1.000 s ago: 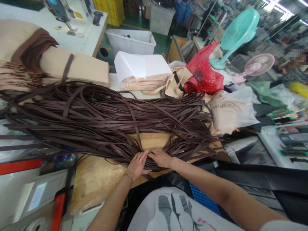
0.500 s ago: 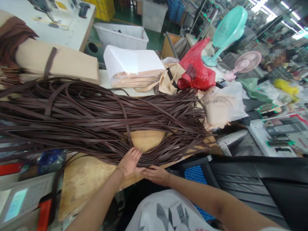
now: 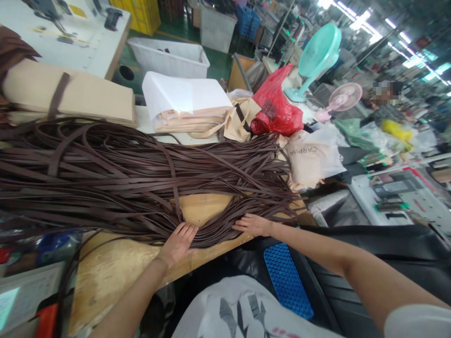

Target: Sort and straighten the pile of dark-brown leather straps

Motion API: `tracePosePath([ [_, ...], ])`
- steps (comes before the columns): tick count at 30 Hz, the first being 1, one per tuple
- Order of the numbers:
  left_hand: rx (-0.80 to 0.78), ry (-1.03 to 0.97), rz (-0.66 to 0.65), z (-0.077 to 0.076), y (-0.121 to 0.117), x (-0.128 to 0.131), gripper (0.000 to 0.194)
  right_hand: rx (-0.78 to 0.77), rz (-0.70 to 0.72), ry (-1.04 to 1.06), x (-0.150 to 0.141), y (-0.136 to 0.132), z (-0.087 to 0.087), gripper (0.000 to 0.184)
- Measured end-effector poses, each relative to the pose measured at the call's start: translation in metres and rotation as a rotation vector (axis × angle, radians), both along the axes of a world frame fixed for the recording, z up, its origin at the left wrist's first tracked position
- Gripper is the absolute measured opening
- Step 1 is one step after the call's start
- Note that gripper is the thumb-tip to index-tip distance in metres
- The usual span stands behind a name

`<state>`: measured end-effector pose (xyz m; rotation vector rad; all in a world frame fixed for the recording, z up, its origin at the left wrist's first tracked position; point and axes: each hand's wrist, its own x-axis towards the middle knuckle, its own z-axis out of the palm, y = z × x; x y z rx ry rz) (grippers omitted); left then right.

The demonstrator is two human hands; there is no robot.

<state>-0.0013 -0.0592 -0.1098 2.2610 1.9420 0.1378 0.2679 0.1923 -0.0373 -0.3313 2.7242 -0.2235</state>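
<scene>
The straps (image 3: 141, 180) lie in a long brown heap along the wooden counter (image 3: 116, 265), their near bundle curving round a bare patch of wood. The left hand (image 3: 180, 240) bends its fingers over that bundle; the right hand (image 3: 254, 225) lies on it farther right, fingers nearly straight. Whether either grip is closed on any strap, I cannot tell. Beyond lie white paper (image 3: 207, 94) and a red bag (image 3: 276, 108)

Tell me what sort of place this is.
Probably a bag or leather-goods workshop: a heap of dark brown straps, stacked tan panels behind it, and what looks like a sewing machine at upper left.
</scene>
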Motion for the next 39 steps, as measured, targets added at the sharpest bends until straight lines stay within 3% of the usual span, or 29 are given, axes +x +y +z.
tracePosePath([
  [4, 0.004, 0.007, 0.013, 0.007, 0.000, 0.002, 0.056, 0.121, -0.234, -0.022, 0.014, 0.049, 0.015, 0.044],
  [7, 0.004, 0.014, 0.047, 0.011, -0.002, 0.006, 0.055, 0.210, -0.432, -0.017, 0.028, 0.060, 0.024, 0.041],
  [11, 0.006, 0.031, 0.121, 0.011, -0.009, 0.014, 0.054, 0.378, -0.812, 0.061, 0.036, 0.032, 0.029, 0.049],
  [13, 0.009, 0.032, 0.135, 0.012, -0.010, 0.015, 0.052, 0.435, -0.983, 0.107, 0.031, 0.004, 0.026, 0.056],
  [15, 0.010, 0.030, 0.134, 0.013, -0.011, 0.015, 0.051, 0.429, -1.065, 0.138, 0.023, -0.030, 0.018, 0.059],
  [18, 0.007, 0.026, 0.136, 0.017, -0.011, 0.014, 0.050, 0.325, -1.010, 0.174, 0.019, -0.076, -0.001, 0.062],
  [21, -0.008, 0.018, 0.172, 0.020, -0.011, 0.015, 0.052, 0.099, -0.821, 0.215, 0.027, -0.092, -0.023, 0.067],
  [24, -0.038, 0.009, 0.232, 0.022, -0.011, 0.019, 0.055, -0.048, -0.770, 0.151, 0.035, -0.066, -0.031, 0.063],
  [26, -0.064, 0.000, 0.265, 0.023, -0.009, 0.020, 0.059, -0.099, -0.754, 0.081, 0.034, -0.037, -0.020, 0.062],
  [28, -0.091, -0.015, 0.282, 0.025, -0.006, 0.021, 0.064, -0.134, -0.699, 0.000, 0.021, -0.009, 0.001, 0.063],
  [31, -0.143, -0.083, 0.304, 0.030, 0.000, 0.021, 0.074, -0.120, -0.638, -0.097, -0.024, 0.019, 0.034, 0.042],
  [33, -0.177, -0.119, 0.330, 0.033, 0.004, 0.023, 0.080, -0.093, -0.641, -0.057, -0.073, 0.027, 0.044, 0.021],
  [36, -0.211, -0.103, 0.361, 0.035, 0.007, 0.026, 0.082, -0.044, -0.638, 0.049, -0.148, 0.027, 0.033, 0.022],
  [39, -0.250, -0.131, 0.403, 0.036, 0.010, 0.028, 0.088, -0.004, -0.589, 0.085, -0.191, 0.021, 0.007, 0.020],
])
